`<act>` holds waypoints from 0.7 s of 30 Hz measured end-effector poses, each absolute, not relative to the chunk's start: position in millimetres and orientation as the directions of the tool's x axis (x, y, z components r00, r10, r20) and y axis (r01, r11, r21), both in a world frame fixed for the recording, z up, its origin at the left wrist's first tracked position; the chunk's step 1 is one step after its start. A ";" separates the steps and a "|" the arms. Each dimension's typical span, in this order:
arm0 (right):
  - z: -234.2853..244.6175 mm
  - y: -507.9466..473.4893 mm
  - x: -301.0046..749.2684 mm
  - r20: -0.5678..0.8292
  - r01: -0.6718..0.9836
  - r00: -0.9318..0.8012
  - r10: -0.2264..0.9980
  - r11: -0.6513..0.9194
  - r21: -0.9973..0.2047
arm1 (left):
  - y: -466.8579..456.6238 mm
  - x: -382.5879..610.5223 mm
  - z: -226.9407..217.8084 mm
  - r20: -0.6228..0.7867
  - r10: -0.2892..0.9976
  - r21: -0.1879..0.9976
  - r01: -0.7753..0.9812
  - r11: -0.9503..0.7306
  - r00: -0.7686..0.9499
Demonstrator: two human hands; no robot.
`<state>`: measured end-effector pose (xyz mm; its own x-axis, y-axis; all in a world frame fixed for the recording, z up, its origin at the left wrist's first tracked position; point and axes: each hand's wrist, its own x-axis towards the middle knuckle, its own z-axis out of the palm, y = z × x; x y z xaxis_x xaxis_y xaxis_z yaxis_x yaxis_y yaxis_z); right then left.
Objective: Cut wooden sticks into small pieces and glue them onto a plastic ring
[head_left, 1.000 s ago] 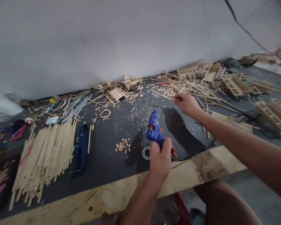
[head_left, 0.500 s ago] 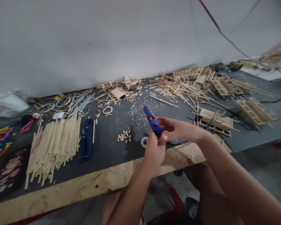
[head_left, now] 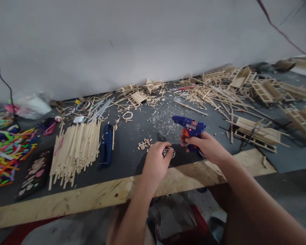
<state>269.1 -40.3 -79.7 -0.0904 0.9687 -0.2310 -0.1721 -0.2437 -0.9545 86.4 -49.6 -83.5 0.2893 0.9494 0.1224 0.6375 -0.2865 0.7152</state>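
Note:
My right hand (head_left: 207, 147) is wrapped round the grip of a blue hot glue gun (head_left: 189, 126) with an orange trigger, its nozzle pointing left above the dark mat (head_left: 127, 149). My left hand (head_left: 156, 162) pinches a small pale ring-shaped wheel (head_left: 168, 152) with holes, just left of the gun, near the front edge of the mat. A little heap of short cut stick bits (head_left: 144, 144) lies just left of that hand.
A pile of long wooden sticks (head_left: 75, 149) and blue cutters (head_left: 106, 145) lie at the left. Stick-built ladders and frames (head_left: 255, 131) crowd the right and back. Coloured strips (head_left: 5, 151) lie at far left. A bare plywood edge (head_left: 91, 197) runs along the front.
The glue gun has passed from my left hand to my right hand. My left hand has dropped to the mat and taken hold of the small wheel. The view shifted right.

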 end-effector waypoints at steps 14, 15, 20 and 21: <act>-75.6 -46.4 267.3 -0.239 -0.157 -0.002 0.971 -0.236 -0.959 | -49.7 75.0 -97.1 0.026 0.953 0.684 0.690 -0.236 0.300; -75.3 -46.9 267.1 -0.238 -0.161 -0.014 0.971 -0.237 -0.958 | -50.3 74.7 -96.1 0.018 0.954 0.709 0.669 -0.224 0.300; -76.7 -50.1 263.8 -0.269 -0.060 -0.082 0.960 -0.275 -0.960 | -52.5 75.7 -94.8 0.047 0.956 0.781 0.587 -0.216 0.290; -77.5 -50.8 262.3 -0.277 -0.029 -0.096 0.956 -0.281 -0.959 | -52.8 76.4 -94.5 0.066 0.959 0.793 0.569 -0.218 0.275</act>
<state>262.3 -50.8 -77.5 -0.0961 0.9560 -0.2771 -0.0289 -0.2810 -0.9593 76.4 -52.8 -94.5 0.2754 0.9591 0.0659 0.5691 -0.2179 0.7929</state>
